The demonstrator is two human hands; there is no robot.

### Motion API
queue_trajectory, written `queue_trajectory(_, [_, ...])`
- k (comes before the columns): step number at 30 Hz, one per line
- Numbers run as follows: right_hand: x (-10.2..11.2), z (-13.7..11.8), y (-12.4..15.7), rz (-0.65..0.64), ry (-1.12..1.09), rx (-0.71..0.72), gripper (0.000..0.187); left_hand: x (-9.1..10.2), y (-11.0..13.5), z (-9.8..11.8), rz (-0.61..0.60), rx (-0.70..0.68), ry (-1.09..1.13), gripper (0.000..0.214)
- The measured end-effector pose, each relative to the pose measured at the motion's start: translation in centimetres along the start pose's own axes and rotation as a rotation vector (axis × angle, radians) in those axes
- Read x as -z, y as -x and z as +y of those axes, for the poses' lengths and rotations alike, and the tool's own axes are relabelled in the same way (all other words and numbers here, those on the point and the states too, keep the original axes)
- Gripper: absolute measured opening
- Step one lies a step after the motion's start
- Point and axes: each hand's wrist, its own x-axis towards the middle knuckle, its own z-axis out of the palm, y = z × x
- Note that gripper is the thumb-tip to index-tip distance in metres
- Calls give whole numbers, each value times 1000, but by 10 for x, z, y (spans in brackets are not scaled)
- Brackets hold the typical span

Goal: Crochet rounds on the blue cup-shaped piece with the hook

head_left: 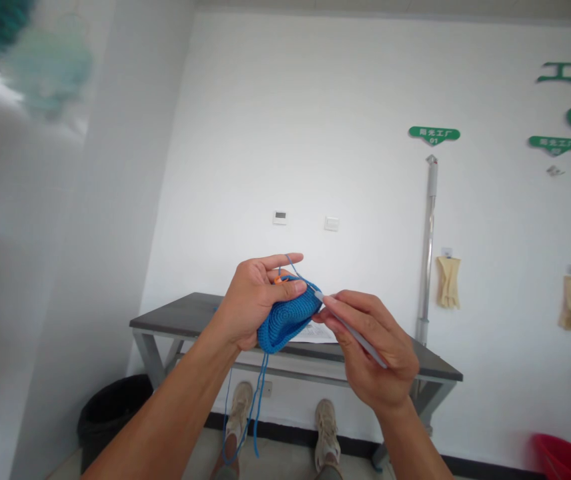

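My left hand [255, 299] is closed around a small blue crocheted piece [288, 320], thumb pressed on its top edge and forefinger stretched out with the blue yarn [260, 400] running over it. A small orange marker [279, 280] sits by the thumb. My right hand [370, 347] pinches a grey crochet hook [353, 333], whose tip meets the piece's upper right edge. Yarn strands hang down from the piece toward my feet.
A grey metal-legged table [190, 313] stands against the white wall with a sheet of paper [315, 332] on it. A black bin [108, 413] is at the lower left, a red tub [565, 460] at the lower right. Gloves [448, 282] and a pole [428, 247] hang on the wall.
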Motion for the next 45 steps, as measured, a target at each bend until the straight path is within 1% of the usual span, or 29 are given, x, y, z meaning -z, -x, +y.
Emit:
queue_trajectory(5, [7, -3, 2, -45, 117, 65, 56, -1, 1, 2, 41, -48, -98, 88])
queue_trajectory(8, [11, -5, 1, -64, 175, 112, 53, -2, 3, 3, 55, -78, -146, 87])
queue_trajectory(13, [18, -10, -6, -153, 312, 207, 58, -1, 3, 2, 76, -136, -281, 80])
queue_trajectory(17, [22, -13, -7, -220, 392, 262, 56, 2, 2, 0, 81, -184, -453, 70])
queue_trajectory(21, [27, -10, -4, -273, 435, 286, 57, 4, 1, -1, 84, -223, -544, 64])
queue_trajectory(26, [34, -11, -3, -383, 497, 333, 44, 6, 0, 0, 58, -250, -628, 60])
queue_trajectory(29, [36, -14, -8, -374, 460, 297, 45, 7, 1, 0, 32, -249, -655, 54])
queue_trajectory(32, [40, -17, -12, -318, 320, 197, 45, 8, 3, 0, 5, -246, -663, 49])
queue_trajectory(36, [45, -16, -14, -262, 110, 25, 40, 10, 4, 3, -40, -229, -645, 55])
queue_trajectory(38, [44, -15, -13, -209, -2, -89, 35, 10, 5, 4, -58, -218, -621, 56])
queue_trajectory(40, [38, -14, -11, -126, -167, -261, 25, 11, 5, 3, -64, -215, -597, 56])
queue_trajectory(42, [28, -12, -9, 3, -410, -495, 15, 11, 5, 2, -54, -222, -574, 56])
queue_trajectory(43, [22, -11, -7, 82, -546, -625, 13, 11, 4, 0, -45, -227, -557, 56])
queue_trajectory(45, [8, -9, -4, 224, -773, -846, 17, 11, 3, -4, -29, -235, -514, 57])
